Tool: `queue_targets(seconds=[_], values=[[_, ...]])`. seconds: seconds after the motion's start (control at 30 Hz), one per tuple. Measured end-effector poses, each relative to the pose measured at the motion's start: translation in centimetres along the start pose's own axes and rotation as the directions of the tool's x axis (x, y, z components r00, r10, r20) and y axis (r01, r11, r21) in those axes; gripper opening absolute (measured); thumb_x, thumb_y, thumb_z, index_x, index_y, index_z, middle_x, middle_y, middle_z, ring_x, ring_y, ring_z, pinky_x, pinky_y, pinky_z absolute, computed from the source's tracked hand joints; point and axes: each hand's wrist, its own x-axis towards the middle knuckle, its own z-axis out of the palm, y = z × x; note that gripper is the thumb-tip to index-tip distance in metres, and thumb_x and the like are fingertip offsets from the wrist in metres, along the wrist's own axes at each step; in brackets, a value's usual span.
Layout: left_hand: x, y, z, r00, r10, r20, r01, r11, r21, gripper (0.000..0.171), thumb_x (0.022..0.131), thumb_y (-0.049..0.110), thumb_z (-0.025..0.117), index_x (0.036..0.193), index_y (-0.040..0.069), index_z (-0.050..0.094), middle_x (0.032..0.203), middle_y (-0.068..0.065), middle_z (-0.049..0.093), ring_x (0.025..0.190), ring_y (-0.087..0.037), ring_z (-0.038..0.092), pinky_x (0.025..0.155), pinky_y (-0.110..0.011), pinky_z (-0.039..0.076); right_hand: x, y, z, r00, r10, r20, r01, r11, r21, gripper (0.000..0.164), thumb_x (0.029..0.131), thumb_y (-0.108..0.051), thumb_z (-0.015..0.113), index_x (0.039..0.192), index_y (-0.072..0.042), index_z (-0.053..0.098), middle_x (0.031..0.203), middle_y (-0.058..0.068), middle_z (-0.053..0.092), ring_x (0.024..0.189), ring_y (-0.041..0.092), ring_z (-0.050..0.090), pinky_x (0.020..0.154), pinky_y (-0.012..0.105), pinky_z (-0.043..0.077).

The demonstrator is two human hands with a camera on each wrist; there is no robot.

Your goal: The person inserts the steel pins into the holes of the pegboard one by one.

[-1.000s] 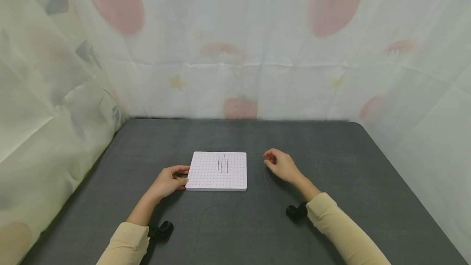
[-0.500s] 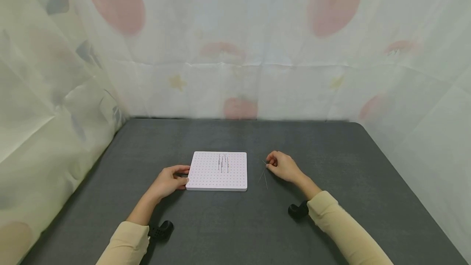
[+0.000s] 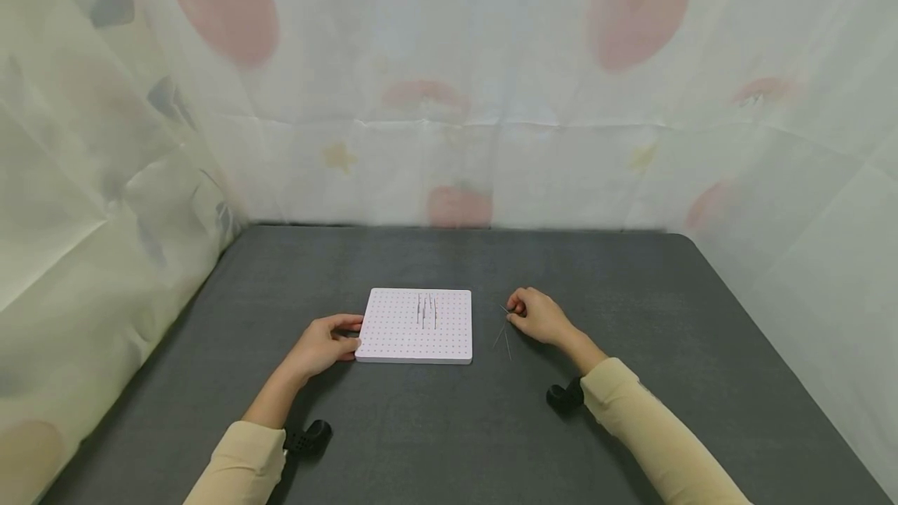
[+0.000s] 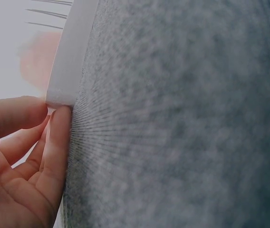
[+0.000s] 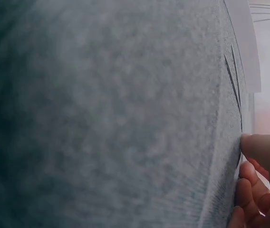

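Note:
A white pegboard (image 3: 414, 341) with rows of small holes lies on the table, several thin metal pins (image 3: 424, 312) standing upright in it. My left hand (image 3: 321, 347) holds its left edge; in the left wrist view the thumb (image 4: 23, 114) is on the corner and a finger (image 4: 59, 142) reaches along the side. Right of the board, my right hand (image 3: 539, 316) has its thumb and fingertips together over a few loose metal pins (image 3: 507, 343), pinching one near its end. The right wrist view shows two pins (image 5: 235, 83) running toward the thumb tip (image 5: 249, 142).
The dark grey table (image 3: 435, 435) extends all around the board. Patterned curtains (image 3: 547, 170) hang behind it and along the sides. A black wrist device (image 3: 309, 439) sits under the left sleeve, another black device (image 3: 564, 397) at the right.
My right thumb and fingertips have come together at the loose pins, and the hand has shifted slightly. My left hand stays at the board's edge; the upright pins have not moved.

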Motion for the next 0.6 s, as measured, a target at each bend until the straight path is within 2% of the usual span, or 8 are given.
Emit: queue_targets(seconds=[0.33, 0.6], values=[[0.0, -0.05, 0.04, 1.0, 0.013, -0.003, -0.013, 1.0, -0.005, 0.045, 0.084, 0.003, 0.061, 0.127, -0.001, 0.051, 0.118, -0.018, 0.055, 0.084, -0.017, 0.061, 0.068, -0.031, 0.056, 0.2, -0.01, -0.08, 1.0, -0.005, 0.0, 0.005, 1.0, -0.028, 0.005, 0.083, -0.006, 0.063, 0.088, -0.008, 0.061, 0.078, 0.002, 0.051, 0.068, 0.013, 0.044, 0.061, 0.028, 0.039], [-0.1, 0.05, 0.06, 1.0, 0.002, -0.008, -0.002, 1.0, 0.0, 0.045, 0.084, 0.002, 0.061, 0.127, -0.001, 0.051, 0.118, -0.019, 0.054, 0.084, -0.017, 0.061, 0.068, -0.032, 0.056, 0.31, 0.05, 0.21, 1.0, 0.025, 0.003, -0.025, 0.999, -0.048, 0.005, 0.084, -0.012, 0.064, 0.084, -0.01, 0.06, 0.078, 0.001, 0.05, 0.068, 0.012, 0.044, 0.061, 0.029, 0.039]])
